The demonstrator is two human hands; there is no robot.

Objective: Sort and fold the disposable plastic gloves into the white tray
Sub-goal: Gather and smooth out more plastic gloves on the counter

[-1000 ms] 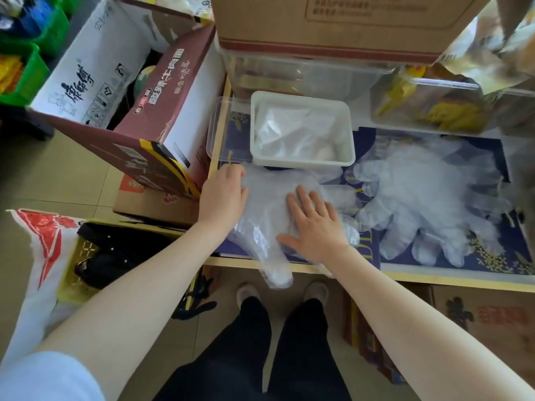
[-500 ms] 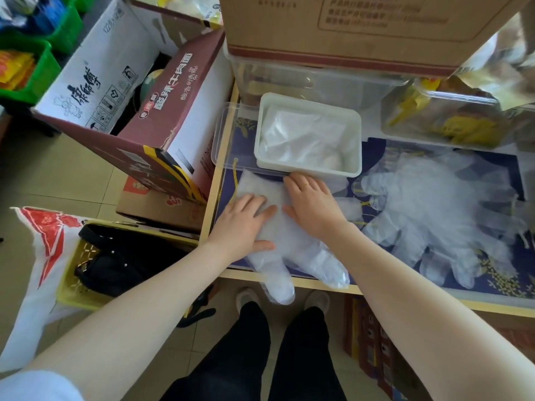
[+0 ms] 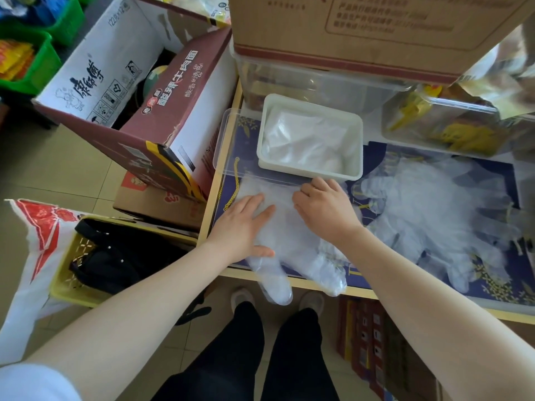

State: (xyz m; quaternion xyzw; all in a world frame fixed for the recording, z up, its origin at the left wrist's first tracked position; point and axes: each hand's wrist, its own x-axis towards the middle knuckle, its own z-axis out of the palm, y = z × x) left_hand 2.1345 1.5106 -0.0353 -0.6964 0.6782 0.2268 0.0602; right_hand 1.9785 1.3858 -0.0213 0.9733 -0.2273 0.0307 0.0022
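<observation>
now the glove (image 3: 292, 241) is pressed flat on the worktop (image 3: 492, 293) just before the white tray (image 3: 310, 137); the left hand (image 3: 243, 227), earlier at its edge, has been laid open on it, the right hand (image 3: 325, 209) open beside; folding seems next.

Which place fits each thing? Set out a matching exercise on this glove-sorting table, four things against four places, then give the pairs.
Things
1. white tray
2. glove under both hands
3. loose glove pile
4. noodle carton

Places
A. on the floor, left of the table
B. right part of the table
C. near table edge, fingers overhanging
D. behind the hands, holding folded gloves

Pairs: 1-D, 2-C, 3-B, 4-A
</observation>
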